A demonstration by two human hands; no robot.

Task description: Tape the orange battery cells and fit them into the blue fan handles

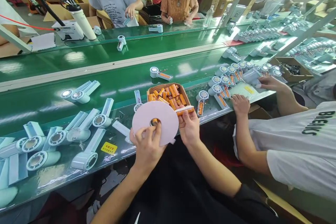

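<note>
My left hand point(149, 143) grips a wide, pale pink roll of tape point(143, 117), its fingers curled at the centre hole. Something orange shows through that hole. To the right, my right hand point(189, 127) holds an orange cylindrical battery point(185, 111) with a white strip along its top, close to the roll's edge. Just behind both hands sits an open cardboard box point(151, 89) filled with several orange batteries point(170, 92). A pale blue handheld fan body point(137, 98) stands partly hidden behind the roll.
Pale blue fan bodies point(89, 154) lie on the glass-topped bench at left, near a yellow label point(109, 148). Fans with orange batteries point(216, 91) crowd the right, where a co-worker's hand point(240, 105) rests. A green conveyor belt point(126, 87) runs beyond; people sit across it.
</note>
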